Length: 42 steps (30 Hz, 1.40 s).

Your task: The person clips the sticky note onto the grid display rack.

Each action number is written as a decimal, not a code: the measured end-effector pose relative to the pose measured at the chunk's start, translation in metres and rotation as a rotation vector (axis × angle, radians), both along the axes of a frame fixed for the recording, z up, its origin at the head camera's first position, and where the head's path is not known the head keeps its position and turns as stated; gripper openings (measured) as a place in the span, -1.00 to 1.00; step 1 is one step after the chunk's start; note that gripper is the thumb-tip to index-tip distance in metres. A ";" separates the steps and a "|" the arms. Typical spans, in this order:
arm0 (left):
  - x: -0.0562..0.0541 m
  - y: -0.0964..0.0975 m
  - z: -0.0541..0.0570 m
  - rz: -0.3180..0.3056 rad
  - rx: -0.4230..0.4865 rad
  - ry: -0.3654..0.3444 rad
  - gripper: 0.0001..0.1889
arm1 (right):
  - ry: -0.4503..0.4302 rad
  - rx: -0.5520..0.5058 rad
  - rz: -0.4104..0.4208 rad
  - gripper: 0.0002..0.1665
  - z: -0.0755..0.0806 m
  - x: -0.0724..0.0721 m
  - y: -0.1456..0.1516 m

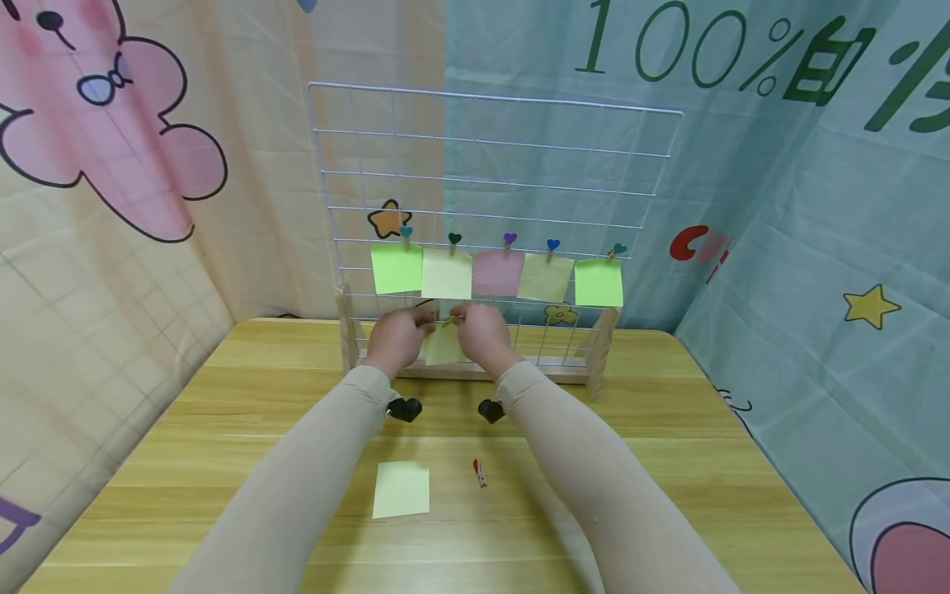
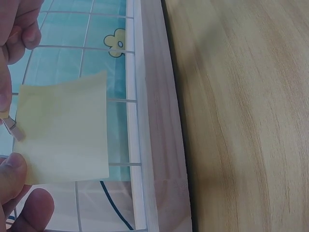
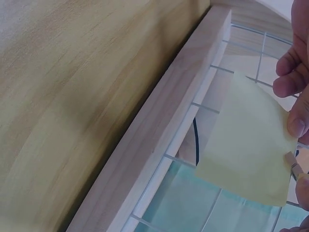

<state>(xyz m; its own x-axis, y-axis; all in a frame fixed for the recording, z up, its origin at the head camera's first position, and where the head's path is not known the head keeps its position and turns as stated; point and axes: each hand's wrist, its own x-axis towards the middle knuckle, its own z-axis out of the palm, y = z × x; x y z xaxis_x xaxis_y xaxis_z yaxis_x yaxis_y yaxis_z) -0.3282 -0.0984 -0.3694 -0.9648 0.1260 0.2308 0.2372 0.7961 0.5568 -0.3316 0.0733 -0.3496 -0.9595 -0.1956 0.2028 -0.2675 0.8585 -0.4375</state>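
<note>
At the lower part of a white wire grid [image 1: 482,148], both hands work on a pale yellow sticky note [image 1: 444,345]. My left hand [image 1: 401,337] pinches the note near its upper left corner, thumb in front. My right hand [image 1: 484,334] pinches a small wooden clothespin [image 3: 293,165], whose tip lies over the note's top edge. In the left wrist view the note [image 2: 65,130] hangs in front of the wires, slightly curved. Whether the clothespin also bites a wire is hidden by the fingers.
Above, a row of sticky notes, including a pink one [image 1: 498,273], hangs from heart-topped clothespins. A wooden base [image 1: 475,373] supports the grid. On the table [image 1: 631,478] lie another pale note [image 1: 402,489] and a red-topped clothespin [image 1: 479,473]. Printed curtains surround the table.
</note>
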 end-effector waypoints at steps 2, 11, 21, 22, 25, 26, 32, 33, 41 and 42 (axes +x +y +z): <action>0.000 0.000 0.001 -0.001 0.006 -0.006 -0.71 | 0.006 -0.006 0.006 -0.63 -0.002 0.000 0.001; 0.000 0.001 0.001 0.005 -0.009 -0.002 -0.71 | 0.039 -0.002 0.044 -0.58 -0.007 0.001 0.005; -0.001 0.000 0.000 0.004 -0.013 0.006 -0.70 | 0.014 -0.050 0.069 -0.52 -0.013 0.003 0.008; -0.001 0.000 -0.001 0.004 -0.013 0.007 -0.70 | 0.011 -0.057 0.073 -0.52 -0.014 0.003 0.008; -0.001 0.000 -0.001 0.001 -0.011 0.012 -0.70 | 0.009 -0.070 0.082 -0.51 -0.015 0.004 0.008; -0.002 0.000 -0.001 0.000 -0.011 0.015 -0.70 | 0.011 -0.074 0.084 -0.50 -0.015 0.004 0.008; -0.002 0.000 -0.002 -0.003 -0.012 0.024 -0.71 | 0.012 -0.080 0.081 -0.48 -0.016 0.006 0.007; -0.002 0.000 -0.002 -0.004 -0.015 0.024 -0.71 | 0.010 -0.079 0.078 -0.48 -0.015 0.006 0.007; -0.003 -0.001 -0.001 -0.013 -0.034 0.028 -0.69 | -0.040 -0.083 0.064 -0.41 -0.015 0.007 0.006; -0.003 -0.001 -0.001 -0.013 -0.038 0.030 -0.69 | -0.042 -0.085 0.066 -0.41 -0.015 0.006 0.006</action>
